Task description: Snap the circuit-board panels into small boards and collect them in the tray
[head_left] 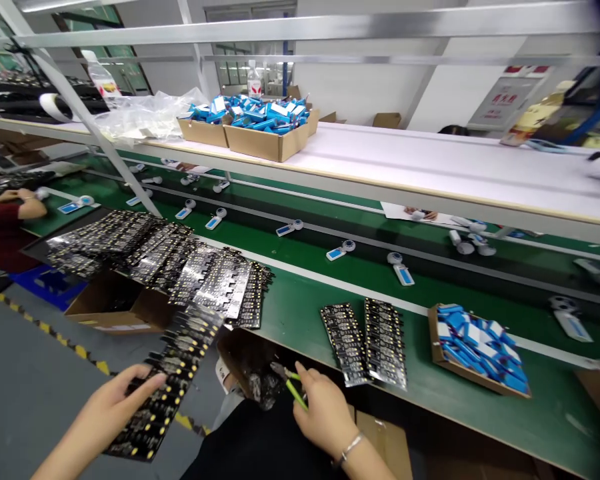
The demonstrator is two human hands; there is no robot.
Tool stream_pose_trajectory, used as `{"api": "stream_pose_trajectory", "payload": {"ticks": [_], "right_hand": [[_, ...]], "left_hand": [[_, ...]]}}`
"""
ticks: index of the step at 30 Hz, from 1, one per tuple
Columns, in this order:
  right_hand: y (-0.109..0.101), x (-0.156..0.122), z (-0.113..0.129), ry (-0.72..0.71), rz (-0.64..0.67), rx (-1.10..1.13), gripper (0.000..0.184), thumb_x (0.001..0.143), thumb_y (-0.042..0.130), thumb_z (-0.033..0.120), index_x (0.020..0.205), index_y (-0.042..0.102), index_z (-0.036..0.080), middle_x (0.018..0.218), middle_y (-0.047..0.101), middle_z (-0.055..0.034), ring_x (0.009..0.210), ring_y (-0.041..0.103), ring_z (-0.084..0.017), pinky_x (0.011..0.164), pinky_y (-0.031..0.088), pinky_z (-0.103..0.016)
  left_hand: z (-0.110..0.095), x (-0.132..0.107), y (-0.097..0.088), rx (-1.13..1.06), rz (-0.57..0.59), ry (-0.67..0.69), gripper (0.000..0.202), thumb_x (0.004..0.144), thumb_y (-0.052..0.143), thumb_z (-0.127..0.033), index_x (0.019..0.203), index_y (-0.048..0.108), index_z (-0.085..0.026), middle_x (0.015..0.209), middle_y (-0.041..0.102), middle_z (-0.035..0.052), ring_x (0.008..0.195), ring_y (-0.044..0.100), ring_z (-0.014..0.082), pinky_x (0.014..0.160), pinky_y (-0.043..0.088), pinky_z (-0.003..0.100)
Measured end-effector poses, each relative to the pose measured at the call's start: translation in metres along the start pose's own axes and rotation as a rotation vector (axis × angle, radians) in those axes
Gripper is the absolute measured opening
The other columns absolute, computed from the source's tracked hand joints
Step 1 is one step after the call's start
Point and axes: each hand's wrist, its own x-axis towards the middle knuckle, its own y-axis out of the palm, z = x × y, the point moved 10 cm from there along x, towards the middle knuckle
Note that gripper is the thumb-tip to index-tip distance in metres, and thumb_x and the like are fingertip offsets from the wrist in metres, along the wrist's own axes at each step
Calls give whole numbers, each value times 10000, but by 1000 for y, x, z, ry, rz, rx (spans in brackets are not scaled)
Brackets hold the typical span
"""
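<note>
Left hand (111,408): grip clasps long black circuit-board panel (173,373), held flat and low (likely for easy reach) | right hand (325,413): grip clenched on green-handled snips (293,387)

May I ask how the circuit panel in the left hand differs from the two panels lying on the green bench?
The held panel hangs tilted; the bench panels lie flat on the green bench. The left hand grips the held panel; nothing touches the bench panels. All are black with pale parts.
</note>
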Motion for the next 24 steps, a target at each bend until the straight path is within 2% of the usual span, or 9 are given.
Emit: {"api": "stream_pose_trajectory", "payload": {"ticks": [3,5,6,9,11,13,17,21,24], "right_hand": [[12,1,12,30,78,463,394,646,523,71,1000,626,210,797,597,5,711,560,-154,634,436,-253],[15,3,35,27,98,826,316,678,601,125,975,568,227,830,582,27,706,543,-127,630,429,-236],[14,5,48,11,98,983,375,670,677,175,1013,537,233,879,587,23,736,550,-129,659,444,-245],[-2,8,72,-43,7,1228,503,679,773,342,1077,484,237,921,577,6,800,553,-144,735,463,-280],[-24,8,70,-59,-125,1186,345,799,669,391,1052,495,232,887,553,12,790,529,-134,747,456,-275],[-46,8,66,-89,-192,1049,226,862,589,373,1023,516,232,890,543,14,792,520,-130,761,454,-265],[-73,5,55,-130,-245,725,278,866,581,332,1126,527,247,946,596,-1,837,567,-156,792,473,-280],[-72,-1,44,-102,-279,532,486,888,562,362,1356,444,302,1266,578,-42,1087,569,-199,984,440,-335],[-65,-5,38,-75,-264,500,508,925,501,408,1414,401,315,1332,559,-48,1189,538,-208,1058,404,-358]], "left_hand": [[3,2,12,-491,-49,-126,532,516,839,-528,945,654,-276,837,754,-2,826,703,255,640,574,264],[-20,-9,35,-787,-84,-129,587,492,881,-447,1005,644,-287,899,762,-3,871,708,250,678,596,275],[-34,-18,51,-919,-89,-123,593,497,885,-424,1020,642,-285,903,765,-2,866,712,254,687,608,302],[-80,-44,102,-1143,40,-72,539,585,851,-356,1080,656,-272,991,765,22,1009,687,295,834,605,408],[-96,-58,119,-1143,75,-29,505,610,834,-309,1087,676,-261,1015,765,30,1094,653,308,916,578,423],[-101,-66,125,-1073,84,1,504,575,851,-257,1056,699,-241,989,772,36,1119,641,312,955,561,405],[-106,-72,135,-1051,150,-73,445,539,873,-280,948,723,-192,904,782,64,1012,690,329,864,601,408],[-113,-75,139,-1142,89,-119,333,567,867,-353,783,715,-150,769,768,63,748,732,274,658,629,358],[-112,-74,144,-1139,68,-94,288,604,857,-327,774,714,-144,750,756,54,710,723,237,590,610,306]]}}
